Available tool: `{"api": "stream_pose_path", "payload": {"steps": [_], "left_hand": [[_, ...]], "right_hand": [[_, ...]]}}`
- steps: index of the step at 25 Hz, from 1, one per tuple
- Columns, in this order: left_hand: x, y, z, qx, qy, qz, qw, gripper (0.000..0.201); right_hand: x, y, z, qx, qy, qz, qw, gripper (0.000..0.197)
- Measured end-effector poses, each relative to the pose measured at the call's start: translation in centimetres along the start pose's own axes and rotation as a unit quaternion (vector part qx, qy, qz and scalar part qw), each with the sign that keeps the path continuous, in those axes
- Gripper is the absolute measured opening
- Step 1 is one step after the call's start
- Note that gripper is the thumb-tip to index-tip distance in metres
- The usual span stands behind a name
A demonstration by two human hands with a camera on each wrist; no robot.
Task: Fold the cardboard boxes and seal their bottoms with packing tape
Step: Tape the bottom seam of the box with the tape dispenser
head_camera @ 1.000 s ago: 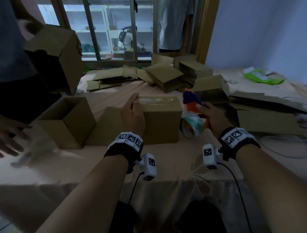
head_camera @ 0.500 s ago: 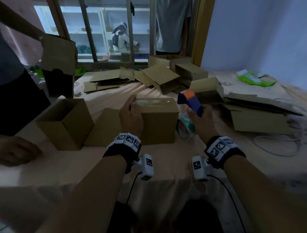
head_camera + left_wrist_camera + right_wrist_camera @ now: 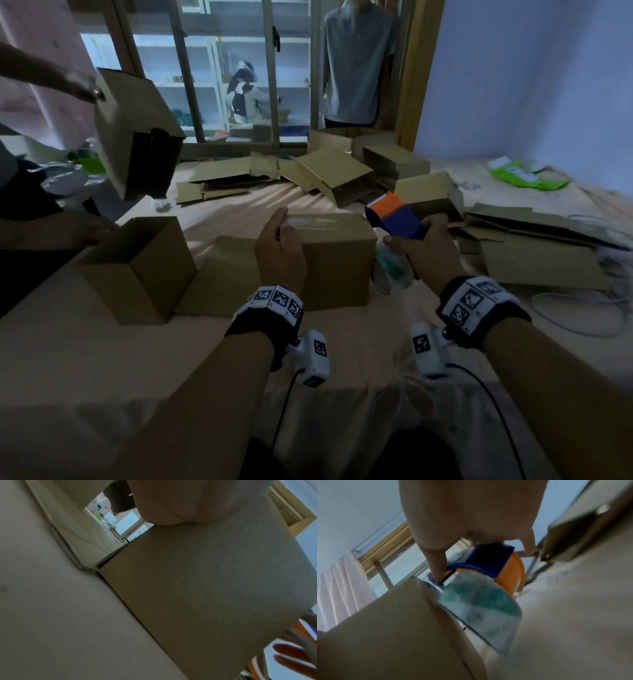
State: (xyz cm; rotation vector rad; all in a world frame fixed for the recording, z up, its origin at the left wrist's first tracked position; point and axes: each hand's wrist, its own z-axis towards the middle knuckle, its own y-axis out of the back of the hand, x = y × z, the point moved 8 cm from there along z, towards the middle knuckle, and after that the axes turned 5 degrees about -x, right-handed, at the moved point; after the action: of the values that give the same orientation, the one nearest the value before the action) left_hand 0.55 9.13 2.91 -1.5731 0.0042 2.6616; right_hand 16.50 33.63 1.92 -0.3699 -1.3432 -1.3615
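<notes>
A taped brown cardboard box (image 3: 337, 263) stands on the cloth-covered table (image 3: 102, 359), clear tape shining along its top. My left hand (image 3: 279, 240) grips its top left end; the left wrist view shows the palm (image 3: 171, 500) against the box wall (image 3: 205, 588). My right hand (image 3: 426, 248) holds a blue and orange tape dispenser (image 3: 394, 216) at the box's right end. Its tape roll (image 3: 387, 274) hangs low beside the box's right wall. In the right wrist view the tape roll (image 3: 479, 601) sits close against the box (image 3: 393, 628).
An open-topped box (image 3: 137, 270) stands at the left. Another person's hand holds a box (image 3: 137, 137) up at far left. Flattened cardboard (image 3: 222, 178) and folded boxes (image 3: 339, 174) lie behind, flat sheets (image 3: 541, 260) and a cable (image 3: 582, 308) on the right. Someone (image 3: 356, 61) stands at the window.
My right hand has brought the dispenser closer to the box's right end, with the roll now partly behind it. The other person's box has gone higher. My left hand has stayed put.
</notes>
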Motion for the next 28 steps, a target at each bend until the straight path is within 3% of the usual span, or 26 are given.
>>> {"api": "stream_pose_path", "payload": {"steps": [4,9,13,19,28], "left_hand": [[0.0,-0.1,0.3,0.008,-0.004,0.015,1.0,0.051],[0.1,0.0,0.2,0.005,-0.002,0.025,1.0,0.05],[0.2,0.1,0.2,0.009,0.0,0.02,1.0,0.046],[0.4,0.1,0.3,-0.004,-0.007,0.041,0.999,0.039],[0.2,0.0,0.3,-0.007,-0.01,0.037,0.999,0.041]], "right_hand": [[1.9,1.9,0.4,-0.065,0.058,-0.138,0.987,0.068],[2.6,1.9,-0.5,-0.053,0.054,-0.082,0.994,0.057],[1.5,2.0,-0.4,-0.052,0.005,0.017,0.999,0.058],[-0.7,2.4,-1.7,-0.051,-0.029,0.041,0.997,0.061],[-0.9,-0.4,-6.3,-0.027,-0.02,0.108,0.994,0.064]]}}
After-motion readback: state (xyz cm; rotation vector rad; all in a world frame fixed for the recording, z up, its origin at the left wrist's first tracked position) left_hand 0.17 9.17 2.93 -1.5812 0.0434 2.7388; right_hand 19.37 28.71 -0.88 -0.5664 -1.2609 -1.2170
